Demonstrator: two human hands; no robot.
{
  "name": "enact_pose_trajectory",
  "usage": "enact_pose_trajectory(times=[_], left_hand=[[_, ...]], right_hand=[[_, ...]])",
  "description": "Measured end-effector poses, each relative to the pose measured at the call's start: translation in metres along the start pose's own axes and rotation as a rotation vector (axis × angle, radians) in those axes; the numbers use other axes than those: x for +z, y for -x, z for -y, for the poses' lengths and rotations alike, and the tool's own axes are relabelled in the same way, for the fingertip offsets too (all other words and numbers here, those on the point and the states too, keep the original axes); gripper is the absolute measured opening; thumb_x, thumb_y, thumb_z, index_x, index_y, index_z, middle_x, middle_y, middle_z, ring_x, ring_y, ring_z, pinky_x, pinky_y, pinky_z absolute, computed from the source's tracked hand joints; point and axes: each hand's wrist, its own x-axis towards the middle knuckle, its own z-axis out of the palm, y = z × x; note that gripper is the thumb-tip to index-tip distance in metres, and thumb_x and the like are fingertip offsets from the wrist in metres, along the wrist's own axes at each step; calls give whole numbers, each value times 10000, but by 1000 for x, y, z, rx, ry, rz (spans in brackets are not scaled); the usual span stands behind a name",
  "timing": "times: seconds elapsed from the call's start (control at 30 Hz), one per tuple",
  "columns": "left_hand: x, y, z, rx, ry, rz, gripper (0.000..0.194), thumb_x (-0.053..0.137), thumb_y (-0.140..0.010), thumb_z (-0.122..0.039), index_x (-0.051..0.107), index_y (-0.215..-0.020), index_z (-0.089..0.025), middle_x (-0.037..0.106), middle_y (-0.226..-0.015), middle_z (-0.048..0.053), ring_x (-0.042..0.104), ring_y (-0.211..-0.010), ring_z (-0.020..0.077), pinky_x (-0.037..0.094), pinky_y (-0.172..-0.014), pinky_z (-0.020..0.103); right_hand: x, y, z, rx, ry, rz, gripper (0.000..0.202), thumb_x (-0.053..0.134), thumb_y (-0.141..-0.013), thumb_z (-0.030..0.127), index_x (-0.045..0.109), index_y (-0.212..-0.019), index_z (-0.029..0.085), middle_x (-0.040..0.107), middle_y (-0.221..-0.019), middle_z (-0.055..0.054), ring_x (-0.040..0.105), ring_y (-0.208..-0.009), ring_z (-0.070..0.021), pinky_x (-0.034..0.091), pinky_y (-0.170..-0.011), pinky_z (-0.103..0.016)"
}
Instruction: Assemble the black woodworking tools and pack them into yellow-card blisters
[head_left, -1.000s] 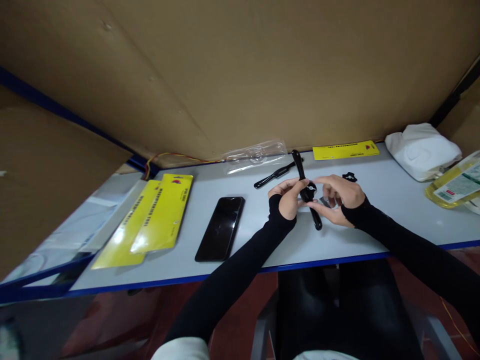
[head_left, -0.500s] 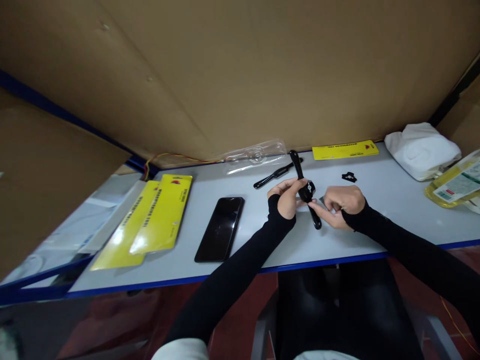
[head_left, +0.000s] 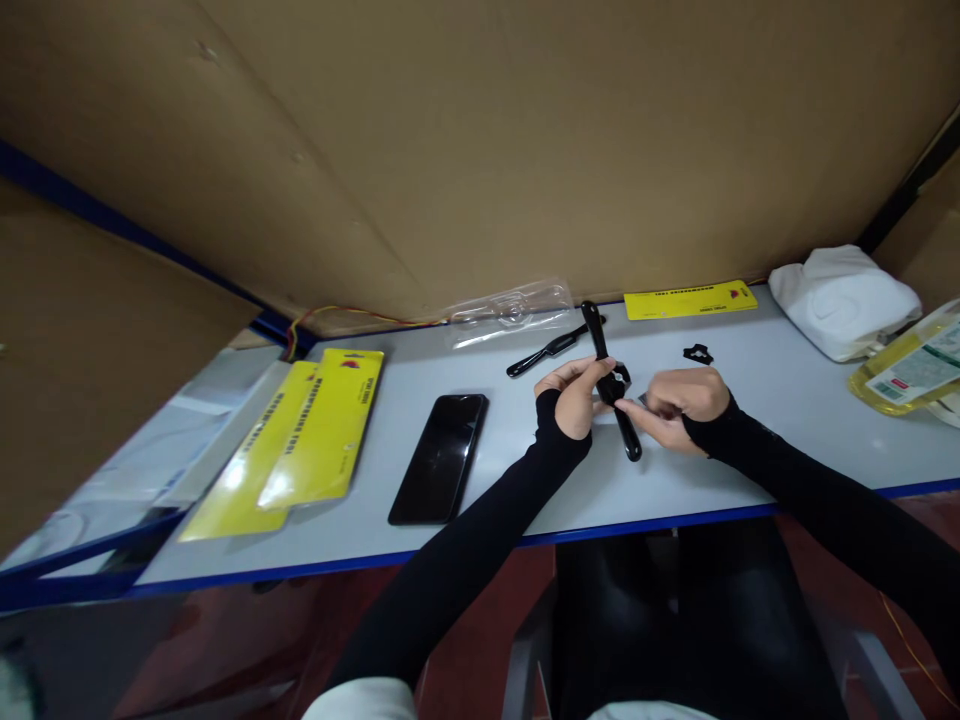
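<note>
A black spokeshave (head_left: 595,328) with two long handles is held upright and slightly tilted over the table. My left hand (head_left: 573,402) is closed around its middle, thumb on top. From the right, my right hand (head_left: 688,408) is closed with curled fingers, and one outstretched digit touches the tool just under its centre. A flat grey metal piece, which looks like a blade (head_left: 643,399), pokes out from those right fingers, mostly hidden. Behind my left hand lies a second black spokeshave (head_left: 551,351). Beyond my right hand rests a small black notched plate (head_left: 699,354).
Yellow printed cards (head_left: 322,430) overlap at the left, beside a black phone (head_left: 439,458). Along the cardboard wall lie a clear plastic blister (head_left: 514,312) and another yellow card (head_left: 690,300). A white bundle (head_left: 844,300) and a bottle of yellow liquid (head_left: 911,370) stand at right.
Almost nothing differs. The lower handle of the spokeshave has shifted very slightly to the left; both hands keep their places.
</note>
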Motion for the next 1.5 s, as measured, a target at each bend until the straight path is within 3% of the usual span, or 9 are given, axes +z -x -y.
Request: enact_pose_trajectory(times=[0.07,0.2,0.37,0.47,0.6,0.77,1.03,1.23,1.5], left_hand=[[1,1,-1,-1,-9,-8,310,909,-510,-294,742,-715,-130,730,-700,58,645,-589,163,578,-524,299],[2,1,-2,-9,6,-14,312,909,-502,-288,735,-712,-136,721,-684,52,642,-579,164,576,-522,302],[0,-2,0,2,13,8,353,923,-490,-307,739,-733,-129,725,-697,59,650,-591,168,592,-523,310],[-2,-3,2,-1,4,36,374,932,-497,-317,756,-762,-120,720,-676,59,651,-570,172,595,-503,310],[-6,-2,5,-12,30,118,366,957,-546,-318,771,-781,-108,727,-704,69,674,-592,186,661,-582,387],[-9,-3,12,-17,6,167,425,982,-575,-366,808,-847,-90,764,-828,99,715,-652,209,682,-614,421],[-2,1,20,85,29,113,504,1022,-513,-421,801,-835,-103,755,-800,70,698,-665,189,641,-573,345],[0,-4,35,226,33,49,531,997,-554,-454,806,-921,-123,749,-835,59,702,-719,191,607,-559,306],[1,-6,42,404,-68,29,404,950,-659,-430,817,-911,-144,766,-903,84,718,-864,193,596,-672,262]], right_hand=[[-2,-1,2,0,-14,-40,455,723,-943,275,473,-566,221,447,-503,65,386,-454,-83,323,-474,-275],[-1,-2,4,96,-46,6,138,723,-946,302,691,-844,213,630,-668,37,475,-488,-83,405,-489,-243],[1,0,9,29,-82,-62,471,699,-965,259,467,-558,214,442,-495,59,385,-447,-77,339,-473,-257],[-1,-2,5,137,-152,-26,133,684,-984,278,730,-879,212,600,-681,26,481,-514,-83,409,-500,-230],[-1,-4,-13,194,-215,109,251,671,-996,261,787,-1217,232,677,-895,-15,554,-597,-76,418,-482,-194],[1,-6,-25,351,-322,202,283,775,-918,343,821,-1178,241,669,-838,8,540,-576,-67,411,-473,-180],[6,-9,-9,541,-326,17,422,832,-823,583,747,-727,181,687,-677,-29,582,-537,-115,456,-499,-250],[15,-6,-5,976,-567,-6,554,918,-671,667,717,-794,166,719,-623,-58,651,-473,-167,506,-422,-258],[27,-2,-6,1123,-685,12,682,839,-676,816,573,-847,211,622,-453,-15,535,-314,-143,400,-317,-220]])
